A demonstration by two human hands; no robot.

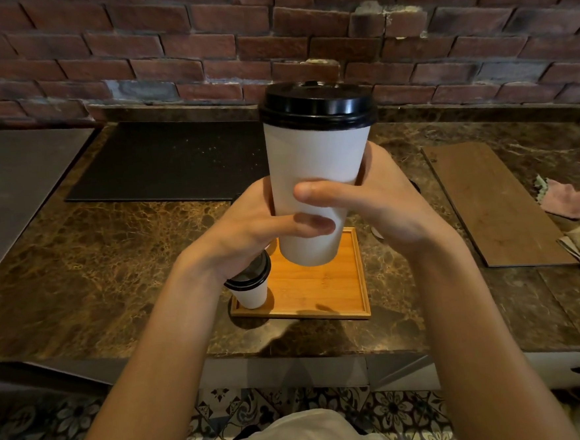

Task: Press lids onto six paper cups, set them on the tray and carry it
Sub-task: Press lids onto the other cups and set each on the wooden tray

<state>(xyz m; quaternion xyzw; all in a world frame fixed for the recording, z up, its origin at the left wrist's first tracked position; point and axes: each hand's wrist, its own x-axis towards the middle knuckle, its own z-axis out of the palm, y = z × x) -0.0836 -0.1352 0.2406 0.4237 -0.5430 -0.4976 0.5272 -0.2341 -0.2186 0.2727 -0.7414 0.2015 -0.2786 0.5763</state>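
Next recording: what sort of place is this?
Probably a cafe service counter, though not certain: a brown marble-patterned countertop against a red brick wall, a tall white paper cup with a black plastic lid, and a square bamboo serving tray holding a smaller lidded paper cup.

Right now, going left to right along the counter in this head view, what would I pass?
Black mat, tall lidded cup, wooden board, pink cloth.
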